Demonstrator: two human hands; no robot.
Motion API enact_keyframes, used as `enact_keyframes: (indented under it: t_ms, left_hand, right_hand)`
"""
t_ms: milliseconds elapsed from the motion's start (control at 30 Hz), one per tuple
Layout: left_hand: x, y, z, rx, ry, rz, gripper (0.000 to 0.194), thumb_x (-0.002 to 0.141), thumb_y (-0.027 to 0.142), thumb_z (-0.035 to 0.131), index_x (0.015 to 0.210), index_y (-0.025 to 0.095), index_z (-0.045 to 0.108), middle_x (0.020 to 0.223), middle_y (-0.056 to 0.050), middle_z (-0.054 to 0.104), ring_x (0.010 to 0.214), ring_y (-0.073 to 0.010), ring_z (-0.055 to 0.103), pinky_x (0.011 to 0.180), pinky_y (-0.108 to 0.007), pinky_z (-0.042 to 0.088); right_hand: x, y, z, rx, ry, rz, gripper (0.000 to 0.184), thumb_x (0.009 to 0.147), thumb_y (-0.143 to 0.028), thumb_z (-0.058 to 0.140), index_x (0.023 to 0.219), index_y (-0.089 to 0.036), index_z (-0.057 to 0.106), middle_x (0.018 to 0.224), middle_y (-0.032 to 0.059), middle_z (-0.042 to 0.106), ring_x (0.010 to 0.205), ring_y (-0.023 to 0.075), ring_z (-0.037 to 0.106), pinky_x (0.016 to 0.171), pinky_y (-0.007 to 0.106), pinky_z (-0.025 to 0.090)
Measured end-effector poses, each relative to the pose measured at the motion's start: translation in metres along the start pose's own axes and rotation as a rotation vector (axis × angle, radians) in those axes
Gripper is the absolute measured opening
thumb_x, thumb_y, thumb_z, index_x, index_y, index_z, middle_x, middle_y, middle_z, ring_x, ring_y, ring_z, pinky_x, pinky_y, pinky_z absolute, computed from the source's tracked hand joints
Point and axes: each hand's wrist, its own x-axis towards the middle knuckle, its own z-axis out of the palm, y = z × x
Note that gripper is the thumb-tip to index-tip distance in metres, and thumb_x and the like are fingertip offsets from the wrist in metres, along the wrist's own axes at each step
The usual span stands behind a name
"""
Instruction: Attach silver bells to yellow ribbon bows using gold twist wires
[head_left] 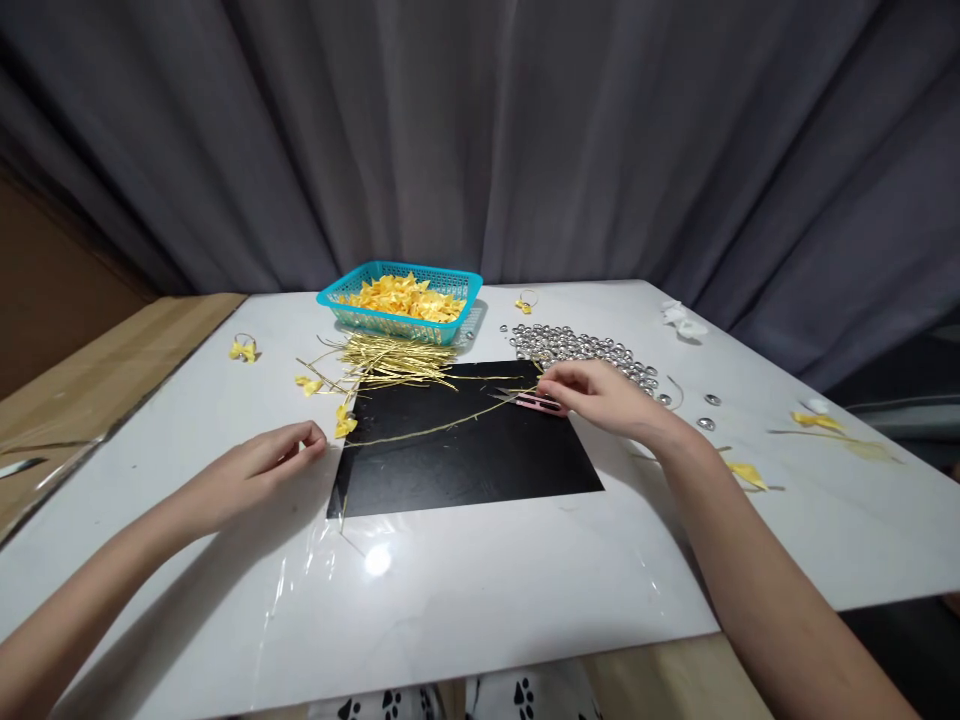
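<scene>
A thin gold twist tie (442, 428) bows across the black mat (465, 460). At its right end, my right hand (596, 395) pinches it between thumb and fingers. The other end runs toward the closed fingertips of my left hand (274, 462), where it is hard to see against the white table. Pink-handled thread snips (541, 404) lie on the mat, just below my right fingers. A yellow ribbon bow (345, 422) rests at the mat's left edge, close to my left hand. Behind the mat lies a pile of gold twist ties (394, 358).
A blue basket (474, 290) of yellow ribbon bows stands at the back. Silver beads (577, 345) are heaped behind my right hand. Rings with bows, such as one ring (244, 348), lie on the white table (480, 620). White scraps (684, 322) sit far right.
</scene>
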Motion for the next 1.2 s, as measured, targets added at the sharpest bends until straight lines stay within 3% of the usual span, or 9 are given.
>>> enact_keyframes:
  t_ms: [133,233,367,467,533,633,833,1033,1200]
  left_hand:
    - [0.013,0.009,0.005,0.158,0.144,-0.002,0.034,0.087,0.048,0.034,0.084,0.021,0.055,0.082,-0.005,0.062,0.078,-0.0252,0.057,0.070,-0.037,0.044]
    - [0.024,0.040,0.018,-0.047,0.252,0.158,0.035,0.086,0.046,0.039,0.104,0.020,0.055,0.111,-0.010,0.062,0.106,-0.0273,0.055,0.091,-0.043,0.041]
    - [0.034,0.096,0.047,-0.536,-0.025,0.220,0.040,0.086,0.040,0.043,0.122,0.024,0.048,0.124,-0.008,0.059,0.116,-0.0213,0.052,0.096,-0.037,0.041]
    - [0.037,0.114,0.063,-0.740,-0.276,0.206,0.033,0.089,0.039,0.039,0.113,0.021,0.053,0.075,-0.001,0.062,0.071,-0.0151,0.060,0.067,-0.029,0.048]
    - [0.037,0.108,0.063,-0.741,-0.259,0.137,0.033,0.090,0.044,0.037,0.094,0.020,0.060,0.052,0.006,0.039,0.045,-0.0102,0.039,0.044,-0.022,0.032]
    - [0.032,0.082,0.048,-0.639,-0.142,0.064,0.035,0.086,0.048,0.045,0.073,0.019,0.060,0.050,0.007,0.025,0.044,-0.0088,0.025,0.041,-0.022,0.016]
    - [0.004,0.024,0.004,-0.537,-0.006,-0.065,0.032,0.082,0.049,0.051,0.070,0.020,0.061,0.051,0.006,0.024,0.046,-0.0089,0.022,0.041,-0.020,0.018]
    - [-0.007,0.004,-0.007,-0.604,0.228,-0.111,0.025,0.081,0.041,0.055,0.073,0.020,0.067,0.054,0.004,0.039,0.050,-0.0078,0.032,0.043,-0.015,0.030]
    - [0.001,0.031,0.001,-1.053,0.303,-0.149,0.032,0.072,0.031,0.063,0.046,0.016,0.052,0.100,-0.008,0.065,0.080,-0.0169,0.054,0.056,-0.018,0.047]
  right_hand:
    - [-0.003,-0.010,0.011,0.002,-0.072,-0.078,0.024,0.084,-0.034,0.050,0.079,-0.014,0.062,0.065,0.0012,0.057,0.058,0.0102,0.047,0.054,0.023,0.036]
    - [-0.008,-0.023,0.025,0.045,-0.195,-0.150,0.023,0.086,-0.032,0.049,0.082,-0.014,0.063,0.066,0.0009,0.058,0.056,0.0090,0.045,0.052,0.021,0.034]
    - [-0.013,-0.031,0.039,0.101,-0.279,-0.247,0.027,0.089,-0.035,0.046,0.084,-0.015,0.062,0.074,0.0024,0.063,0.063,0.0101,0.049,0.057,0.022,0.037]
    - [-0.009,-0.023,0.035,0.063,-0.193,-0.245,0.027,0.089,-0.035,0.046,0.083,-0.014,0.062,0.067,0.0006,0.056,0.060,0.0100,0.045,0.056,0.022,0.035]
    - [-0.004,-0.015,0.027,-0.007,-0.090,-0.187,0.025,0.087,-0.033,0.047,0.082,-0.014,0.062,0.063,-0.0006,0.052,0.056,0.0096,0.041,0.053,0.022,0.031]
    - [0.001,-0.005,0.014,-0.118,-0.003,-0.116,0.025,0.087,-0.031,0.046,0.080,-0.014,0.062,0.061,-0.0002,0.053,0.054,0.0097,0.040,0.053,0.022,0.030]
    - [0.001,-0.001,0.005,-0.261,-0.004,-0.083,0.023,0.087,-0.026,0.044,0.079,-0.014,0.062,0.064,0.0009,0.058,0.056,0.0103,0.046,0.056,0.023,0.032]
    - [0.003,0.002,0.008,-0.327,-0.173,-0.025,0.022,0.084,-0.026,0.048,0.080,-0.014,0.065,0.066,0.0027,0.061,0.057,0.0114,0.049,0.054,0.023,0.033]
    - [-0.002,-0.004,0.018,-0.329,-0.373,-0.082,0.020,0.081,-0.025,0.052,0.082,-0.016,0.070,0.072,0.0035,0.066,0.059,0.0120,0.054,0.055,0.024,0.036]
